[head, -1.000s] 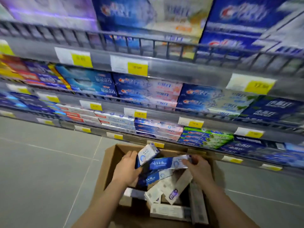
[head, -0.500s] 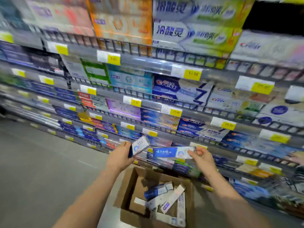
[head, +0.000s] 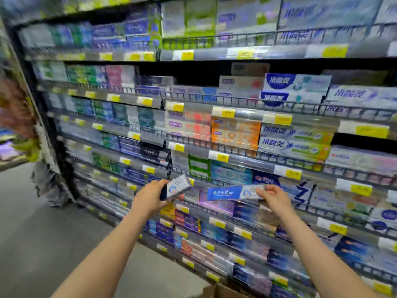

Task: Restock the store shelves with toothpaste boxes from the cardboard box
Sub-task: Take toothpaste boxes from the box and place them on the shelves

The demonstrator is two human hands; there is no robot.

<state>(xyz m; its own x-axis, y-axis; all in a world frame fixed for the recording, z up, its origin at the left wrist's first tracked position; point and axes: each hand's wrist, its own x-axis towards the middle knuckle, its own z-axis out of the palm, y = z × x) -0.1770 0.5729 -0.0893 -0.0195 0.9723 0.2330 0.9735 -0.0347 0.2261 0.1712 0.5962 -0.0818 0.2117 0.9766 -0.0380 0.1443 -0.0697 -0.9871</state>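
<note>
We face tall store shelves (head: 236, 160) packed with toothpaste cartons behind wire rails and yellow price tags (head: 283, 119). At the bottom edge, a corner of the cardboard box (head: 211, 291) shows on the floor. Our right hand (head: 272, 195) pinches the white end of a long blue toothpaste box (head: 227, 193), held level before the shelves, fingers curled over its top. Our left hand (head: 150, 196) wraps a second toothpaste box (head: 176, 188), tilted up, thumb on its upper edge.
</note>
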